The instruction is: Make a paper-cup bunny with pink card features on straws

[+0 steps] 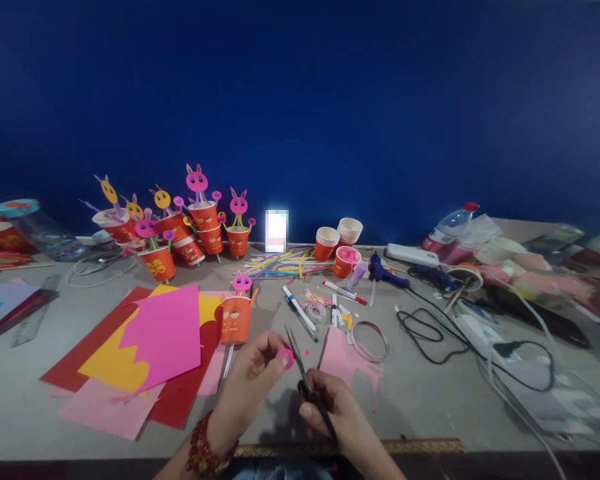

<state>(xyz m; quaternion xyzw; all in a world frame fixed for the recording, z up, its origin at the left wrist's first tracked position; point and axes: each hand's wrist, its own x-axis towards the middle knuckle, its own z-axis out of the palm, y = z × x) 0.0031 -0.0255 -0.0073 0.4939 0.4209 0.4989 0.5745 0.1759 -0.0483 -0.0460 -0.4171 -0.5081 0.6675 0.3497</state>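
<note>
My left hand (253, 377), with a beaded bracelet at the wrist, pinches a small round pink paper disc (285, 359). In my right hand (333, 403) is a pair of black-handled scissors (305, 380), its blades parted and pointing away from me. The blades are close to the disc's right edge; whether they touch it I cannot tell. A tiny pink scrap (307, 352) lies just beyond the blades. Behind my left hand stands an orange paper cup (235, 320) with a pink rabbit face (242, 281) above it.
Coloured paper sheets (173, 333) overlap on the left. Several rabbit-faced cups (210, 240) stand at the back left. Pipe cleaners (285, 263), markers (300, 313), a tape roll (370, 341) and cut pink paper (343, 357) lie ahead. On the right are a blue glue gun (387, 272) and cables (433, 357).
</note>
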